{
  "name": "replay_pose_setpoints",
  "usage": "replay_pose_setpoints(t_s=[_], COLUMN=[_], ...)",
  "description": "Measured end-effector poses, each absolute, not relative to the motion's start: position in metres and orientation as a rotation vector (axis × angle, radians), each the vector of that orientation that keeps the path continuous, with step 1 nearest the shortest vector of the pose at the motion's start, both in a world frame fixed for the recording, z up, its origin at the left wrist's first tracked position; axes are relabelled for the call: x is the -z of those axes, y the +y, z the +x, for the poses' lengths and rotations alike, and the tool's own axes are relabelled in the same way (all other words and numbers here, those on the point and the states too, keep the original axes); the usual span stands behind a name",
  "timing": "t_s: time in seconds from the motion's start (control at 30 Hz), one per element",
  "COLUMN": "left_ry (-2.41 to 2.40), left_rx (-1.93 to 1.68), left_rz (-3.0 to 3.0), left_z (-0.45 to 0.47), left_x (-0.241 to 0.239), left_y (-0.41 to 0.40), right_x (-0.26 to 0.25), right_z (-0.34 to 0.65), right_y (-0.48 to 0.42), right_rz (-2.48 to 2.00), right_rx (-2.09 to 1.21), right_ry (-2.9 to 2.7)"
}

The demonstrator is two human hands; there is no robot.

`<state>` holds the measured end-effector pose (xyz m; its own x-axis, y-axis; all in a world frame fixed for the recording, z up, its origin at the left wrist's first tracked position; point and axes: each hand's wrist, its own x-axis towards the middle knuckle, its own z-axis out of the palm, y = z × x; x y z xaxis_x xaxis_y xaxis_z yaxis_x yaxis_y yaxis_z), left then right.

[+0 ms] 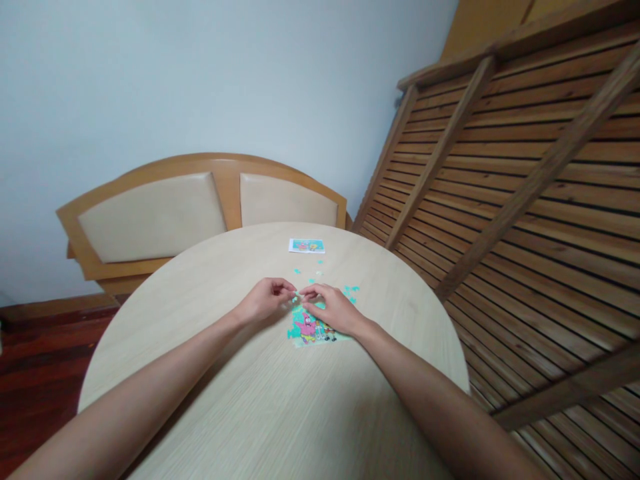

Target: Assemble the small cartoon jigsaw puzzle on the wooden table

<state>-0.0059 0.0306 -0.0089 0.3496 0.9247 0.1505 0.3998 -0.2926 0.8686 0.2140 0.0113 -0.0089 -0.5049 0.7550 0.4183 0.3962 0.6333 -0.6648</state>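
Note:
A partly assembled cartoon jigsaw puzzle point(311, 329) in teal with a pink figure lies on the round wooden table point(210, 373). My left hand point(266, 300) and my right hand point(331, 308) meet just above its far edge. Both pinch with their fingertips at a small pale teal puzzle piece point(298, 294) between them. My right hand's palm rests over the puzzle's upper right part and hides it. Several loose teal pieces point(353, 291) lie scattered beyond and to the right of my hands.
A small reference picture card point(307, 246) lies near the table's far edge. Behind the table stands a wooden headboard with beige padded panels point(155, 217) against a pale wall. A slatted wooden frame point(525, 193) leans at the right, close to the table's rim.

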Motion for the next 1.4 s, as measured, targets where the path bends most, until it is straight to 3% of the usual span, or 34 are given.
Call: replay_pose_setpoints(t_s=[0.27, 1.13, 1.4], left_ry=[1.286, 1.677, 1.452], left_rx=[-0.722, -0.475, -0.392], left_rz=[1.893, 2.241, 2.453], left_z=[-0.023, 0.000, -0.008], left_x=[0.019, 0.004, 0.000], left_y=[0.038, 0.010, 0.011], right_x=[0.011, 0.012, 0.010], right_z=[0.218, 0.219, 0.220], right_y=[0.008, 0.008, 0.007], right_rz=[-0.849, -0.860, -0.875], right_rx=[-0.384, -0.340, -0.352], right_ry=[-2.521, -2.556, -2.554])
